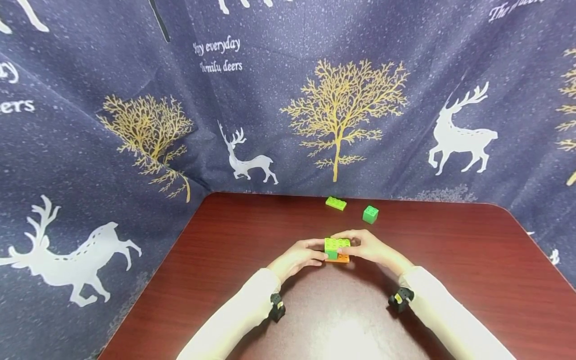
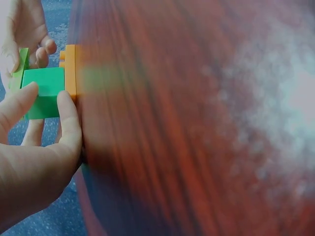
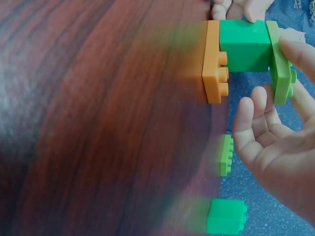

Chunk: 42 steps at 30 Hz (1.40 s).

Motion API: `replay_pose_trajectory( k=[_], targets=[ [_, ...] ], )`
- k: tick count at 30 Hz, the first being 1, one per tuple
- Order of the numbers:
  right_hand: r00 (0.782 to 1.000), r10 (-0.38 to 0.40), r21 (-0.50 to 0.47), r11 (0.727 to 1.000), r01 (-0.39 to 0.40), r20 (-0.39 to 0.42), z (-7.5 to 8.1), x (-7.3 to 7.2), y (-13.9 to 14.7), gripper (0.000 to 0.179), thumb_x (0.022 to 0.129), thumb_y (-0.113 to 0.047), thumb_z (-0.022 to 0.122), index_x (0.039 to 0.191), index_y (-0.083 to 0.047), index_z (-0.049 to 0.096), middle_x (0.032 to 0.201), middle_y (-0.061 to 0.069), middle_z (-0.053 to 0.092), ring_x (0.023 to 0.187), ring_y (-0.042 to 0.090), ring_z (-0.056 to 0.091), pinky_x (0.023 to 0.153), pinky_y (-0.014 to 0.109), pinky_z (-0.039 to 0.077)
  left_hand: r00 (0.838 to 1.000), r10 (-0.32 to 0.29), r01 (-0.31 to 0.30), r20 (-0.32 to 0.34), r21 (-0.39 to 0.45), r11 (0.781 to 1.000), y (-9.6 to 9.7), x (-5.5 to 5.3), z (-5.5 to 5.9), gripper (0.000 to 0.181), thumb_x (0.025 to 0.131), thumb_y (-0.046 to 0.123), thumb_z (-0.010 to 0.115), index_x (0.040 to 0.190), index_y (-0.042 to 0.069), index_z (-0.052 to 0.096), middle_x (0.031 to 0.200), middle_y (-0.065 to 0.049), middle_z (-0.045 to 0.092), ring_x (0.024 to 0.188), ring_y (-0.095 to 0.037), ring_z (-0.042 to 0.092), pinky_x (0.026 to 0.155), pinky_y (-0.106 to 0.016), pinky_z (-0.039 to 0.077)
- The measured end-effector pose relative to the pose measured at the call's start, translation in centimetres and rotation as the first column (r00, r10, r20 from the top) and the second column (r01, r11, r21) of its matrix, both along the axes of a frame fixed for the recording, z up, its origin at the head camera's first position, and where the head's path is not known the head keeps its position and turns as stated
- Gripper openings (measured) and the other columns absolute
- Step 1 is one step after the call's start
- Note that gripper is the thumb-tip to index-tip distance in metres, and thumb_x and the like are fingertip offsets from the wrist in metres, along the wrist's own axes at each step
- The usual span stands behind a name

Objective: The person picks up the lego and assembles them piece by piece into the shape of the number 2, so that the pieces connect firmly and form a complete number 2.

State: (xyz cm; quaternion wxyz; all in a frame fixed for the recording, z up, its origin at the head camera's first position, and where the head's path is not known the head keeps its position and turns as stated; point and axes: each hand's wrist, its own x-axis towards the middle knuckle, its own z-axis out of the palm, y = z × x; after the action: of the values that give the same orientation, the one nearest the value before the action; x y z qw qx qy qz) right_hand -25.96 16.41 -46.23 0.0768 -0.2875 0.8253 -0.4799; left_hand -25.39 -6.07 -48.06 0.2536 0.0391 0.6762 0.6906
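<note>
A small stack of toy building bricks is between the two hands on the table. Its base is an orange plate (image 1: pixel 344 259) with studs, and on one end of that sits a green block (image 2: pixel 45 88). A lime-green plate (image 3: pixel 280 64) lies across the top, overhanging the block and slightly tilted in the right wrist view. My left hand (image 1: pixel 299 256) holds the green block from the left, thumb on its side and a finger low by the orange plate. From the right, my right hand (image 1: pixel 366 247) pinches the lime-green plate, thumb on its studded face.
Behind the hands lie a second lime-green plate (image 1: pixel 336 203) and a second green block (image 1: pixel 370 214), near the far edge of the dark red table (image 1: pixel 252 220). A blue cloth (image 1: pixel 306 155) printed with deer and trees hangs behind the table.
</note>
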Motion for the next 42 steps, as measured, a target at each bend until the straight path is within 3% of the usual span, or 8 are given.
replay_pose_trajectory(
  k=[6, 15, 20, 22, 25, 32, 37, 42],
  targets=[
    [1.0, -0.008, -0.017, 1.0, 0.008, 0.007, -0.1, 0.0, 0.2, 0.039, 0.087, -0.012, 0.071, 0.123, 0.0, 0.063, 0.113, 0.015, 0.068, 0.086, 0.011, 0.063, 0.073, 0.023, 0.051, 1.0, -0.012, 0.012, -0.004, -0.001, 1.0, 0.1, -0.4, -0.3, 0.05, 0.082, -0.002, 0.07, 0.13, -0.001, 0.056, 0.107, -0.012, 0.067, 0.088, -0.018, 0.065, 0.08, -0.034, 0.055],
    [0.999, 0.004, -0.02, 1.0, -0.004, -0.033, 0.0, 0.0, 0.0, 0.036, 0.086, -0.013, 0.072, 0.119, 0.002, 0.065, 0.109, 0.016, 0.069, 0.083, 0.011, 0.063, 0.07, 0.024, 0.053, 1.0, -0.023, 0.023, -0.005, -0.006, 1.0, 0.1, -0.4, -0.1, 0.049, 0.082, -0.003, 0.069, 0.13, -0.001, 0.057, 0.114, -0.013, 0.065, 0.092, -0.02, 0.066, 0.081, -0.035, 0.055],
    [0.998, -0.011, 0.001, 1.0, 0.011, -0.06, 0.4, 0.2, -0.2, 0.035, 0.085, -0.011, 0.073, 0.116, 0.003, 0.067, 0.1, 0.014, 0.071, 0.069, 0.009, 0.055, 0.058, 0.021, 0.046, 1.0, -0.024, 0.024, -0.004, -0.005, 1.0, 0.0, -0.6, -0.2, 0.049, 0.082, -0.003, 0.07, 0.129, 0.0, 0.058, 0.115, -0.012, 0.065, 0.091, -0.02, 0.066, 0.082, -0.036, 0.055],
    [0.998, -0.018, 0.008, 1.0, 0.019, -0.055, 1.6, 0.9, -0.6, 0.033, 0.084, -0.006, 0.071, 0.114, 0.007, 0.066, 0.097, 0.018, 0.07, 0.07, 0.012, 0.053, 0.058, 0.021, 0.043, 1.0, -0.018, 0.018, 0.004, -0.001, 1.0, 0.0, -0.6, -0.3, 0.049, 0.082, -0.003, 0.07, 0.129, 0.0, 0.058, 0.115, -0.012, 0.065, 0.091, -0.02, 0.066, 0.081, -0.036, 0.055],
    [0.999, -0.039, 0.017, 0.999, 0.04, -0.038, 1.8, 1.2, -0.8, 0.032, 0.085, -0.004, 0.07, 0.114, 0.009, 0.065, 0.098, 0.02, 0.07, 0.074, 0.014, 0.054, 0.06, 0.021, 0.044, 1.0, -0.009, 0.009, 0.012, 0.002, 1.0, 0.1, -0.5, -0.4, 0.049, 0.082, -0.004, 0.07, 0.129, 0.0, 0.058, 0.115, -0.013, 0.065, 0.09, -0.02, 0.066, 0.081, -0.036, 0.055],
    [0.998, -0.062, -0.004, 0.998, 0.062, -0.026, 0.5, 0.8, -0.5, 0.034, 0.085, -0.011, 0.072, 0.115, 0.004, 0.067, 0.105, 0.018, 0.07, 0.083, 0.012, 0.06, 0.066, 0.023, 0.05, 1.0, -0.017, 0.017, 0.019, 0.008, 1.0, 0.2, -0.5, -0.2, 0.05, 0.083, -0.004, 0.07, 0.13, -0.001, 0.057, 0.117, -0.013, 0.064, 0.091, -0.021, 0.067, 0.081, -0.036, 0.055],
    [0.985, -0.027, 0.042, 0.999, 0.034, -0.169, 0.3, 0.8, -0.4, 0.034, 0.086, -0.016, 0.072, 0.117, -0.003, 0.066, 0.099, 0.011, 0.067, 0.074, 0.015, 0.056, 0.064, 0.025, 0.047, 1.0, -0.011, 0.011, 0.011, -0.001, 1.0, 0.0, -0.6, -0.1, 0.051, 0.083, -0.003, 0.07, 0.131, -0.001, 0.056, 0.118, -0.013, 0.063, 0.09, -0.02, 0.066, 0.081, -0.036, 0.055],
    [0.959, 0.028, 0.016, 1.0, -0.024, -0.282, -0.2, 0.9, -0.2, 0.035, 0.085, -0.009, 0.073, 0.119, -0.005, 0.064, 0.102, 0.008, 0.06, 0.082, 0.022, 0.055, 0.069, 0.034, 0.052, 1.0, -0.028, 0.028, 0.012, -0.011, 1.0, -0.1, -0.6, -0.3, 0.05, 0.083, -0.003, 0.07, 0.131, 0.0, 0.056, 0.119, -0.013, 0.063, 0.09, -0.02, 0.066, 0.081, -0.036, 0.055]
  ],
)
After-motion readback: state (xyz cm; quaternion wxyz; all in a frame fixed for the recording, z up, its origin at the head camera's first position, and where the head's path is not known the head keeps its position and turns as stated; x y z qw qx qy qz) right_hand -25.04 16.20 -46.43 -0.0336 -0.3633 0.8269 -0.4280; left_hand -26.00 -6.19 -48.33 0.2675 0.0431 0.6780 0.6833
